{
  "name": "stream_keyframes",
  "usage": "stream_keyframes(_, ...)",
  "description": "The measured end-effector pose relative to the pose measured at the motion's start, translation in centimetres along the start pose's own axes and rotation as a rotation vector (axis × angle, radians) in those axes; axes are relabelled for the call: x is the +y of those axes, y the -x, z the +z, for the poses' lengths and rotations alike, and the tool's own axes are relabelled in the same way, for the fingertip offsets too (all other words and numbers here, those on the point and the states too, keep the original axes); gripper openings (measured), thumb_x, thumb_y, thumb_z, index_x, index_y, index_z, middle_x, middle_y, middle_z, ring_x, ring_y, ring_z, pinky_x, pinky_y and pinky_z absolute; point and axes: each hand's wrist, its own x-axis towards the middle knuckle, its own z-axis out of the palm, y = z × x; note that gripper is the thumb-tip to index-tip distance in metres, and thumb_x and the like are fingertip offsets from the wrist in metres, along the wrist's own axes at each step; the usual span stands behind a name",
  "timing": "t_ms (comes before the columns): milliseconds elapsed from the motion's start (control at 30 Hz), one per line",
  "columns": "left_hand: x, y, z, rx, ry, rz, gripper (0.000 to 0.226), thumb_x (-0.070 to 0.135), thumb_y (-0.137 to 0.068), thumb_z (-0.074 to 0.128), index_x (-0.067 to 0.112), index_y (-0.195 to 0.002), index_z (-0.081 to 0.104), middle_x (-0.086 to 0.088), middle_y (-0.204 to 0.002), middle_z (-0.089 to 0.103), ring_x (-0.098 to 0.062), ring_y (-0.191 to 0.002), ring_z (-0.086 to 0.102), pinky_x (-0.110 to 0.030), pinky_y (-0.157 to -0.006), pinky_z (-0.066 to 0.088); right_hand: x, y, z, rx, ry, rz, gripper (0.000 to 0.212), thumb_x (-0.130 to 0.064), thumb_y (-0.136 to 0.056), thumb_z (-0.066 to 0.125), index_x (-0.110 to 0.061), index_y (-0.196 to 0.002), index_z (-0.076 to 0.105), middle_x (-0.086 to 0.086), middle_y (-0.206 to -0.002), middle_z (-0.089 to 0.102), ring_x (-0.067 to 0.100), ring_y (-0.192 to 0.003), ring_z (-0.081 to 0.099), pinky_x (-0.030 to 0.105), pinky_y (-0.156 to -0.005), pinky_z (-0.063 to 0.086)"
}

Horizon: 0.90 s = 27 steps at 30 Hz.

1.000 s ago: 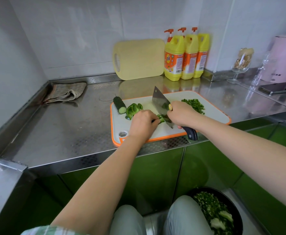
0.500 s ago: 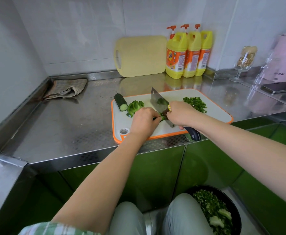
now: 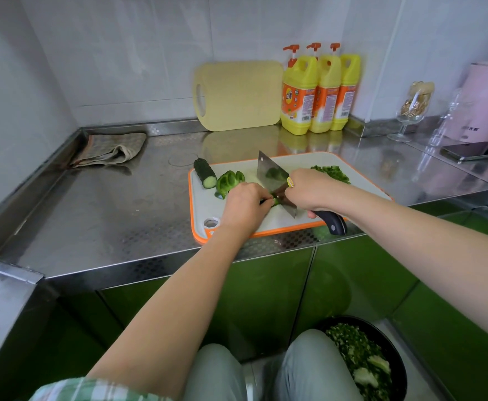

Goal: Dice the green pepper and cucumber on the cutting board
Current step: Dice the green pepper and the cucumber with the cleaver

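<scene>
Nearest, below the counter edge, a round black bowl is recorded, filled with chopped greens. On the orange-rimmed white cutting board, a green pepper strip is pinched under the curled fingers of the left hand. The right hand is clamped round the black-handled steel cleaver, whose blade is set at the strip. Behind these, a ribbed pepper half, a cut cucumber stub and a diced pepper heap are noted on the board. Farthest, three yellow pump bottles are stood at the tiled wall.
</scene>
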Motion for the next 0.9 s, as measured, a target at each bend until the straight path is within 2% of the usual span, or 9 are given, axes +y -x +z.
stream_keyframes(133,-0.2,-0.1,0.2,-0.004,-0.008,-0.007,0.015,0.023,-0.085,0.066,0.014,-0.079,0.078,-0.002,-0.077,0.073,-0.026,-0.077,0.062,-0.038,-0.069,0.050,0.1,-0.9,0.8,0.028,-0.054,-0.002,0.014,-0.005,-0.090,0.039,-0.003,-0.082,0.049,0.015,-0.062,0.057,0.021,-0.035,0.050,0.021,-0.041,0.033)
stream_keyframes(233,-0.2,-0.1,0.2,0.001,0.002,-0.005,0.015,0.025,-0.085,0.068,0.015,-0.088,0.079,-0.003,-0.085,0.075,-0.025,-0.084,0.064,-0.037,-0.074,0.052,0.4,-1.1,1.5,0.085,-0.095,0.011,0.013,-0.009,-0.093,0.038,-0.002,-0.095,0.049,0.017,-0.073,0.063,0.020,-0.038,0.052,0.023,-0.044,0.034)
stream_keyframes(433,0.0,-0.1,-0.1,0.007,0.007,-0.016,0.018,0.028,-0.085,0.070,0.015,-0.095,0.077,-0.003,-0.089,0.075,-0.024,-0.088,0.065,-0.036,-0.076,0.052,1.2,0.0,0.7,0.133,-0.184,-0.024,0.013,-0.012,-0.097,0.035,-0.005,-0.090,0.043,0.013,-0.071,0.056,0.020,-0.045,0.054,0.024,-0.043,0.032)
stream_keyframes(600,0.1,0.0,-0.1,0.007,-0.007,-0.024,0.016,0.026,-0.085,0.068,0.015,-0.091,0.079,-0.004,-0.085,0.075,-0.026,-0.084,0.064,-0.037,-0.074,0.051,0.3,1.0,-0.4,0.015,-0.061,-0.010,0.011,-0.003,-0.092,0.042,-0.001,-0.089,0.053,0.009,-0.062,0.052,0.023,-0.054,0.055,0.021,-0.043,0.034)
stream_keyframes(733,0.2,0.1,-0.2,0.010,-0.028,-0.002,0.015,0.023,-0.085,0.067,0.015,-0.089,0.079,-0.006,-0.081,0.075,-0.028,-0.079,0.064,-0.037,-0.070,0.050,0.1,0.5,0.2,0.007,-0.044,-0.018,0.017,-0.004,-0.091,0.039,-0.005,-0.075,0.045,0.014,-0.059,0.052,0.023,-0.039,0.052,0.020,-0.038,0.030)
stream_keyframes(900,0.3,0.2,-0.3,0.013,-0.008,-0.026,0.015,0.022,-0.085,0.068,0.014,-0.091,0.079,-0.005,-0.087,0.076,-0.026,-0.083,0.066,-0.034,-0.073,0.049,0.1,-0.1,0.6,0.011,-0.060,0.018,0.012,-0.004,-0.092,0.042,-0.002,-0.084,0.050,0.014,-0.059,0.054,0.022,-0.037,0.051,0.020,-0.039,0.032)
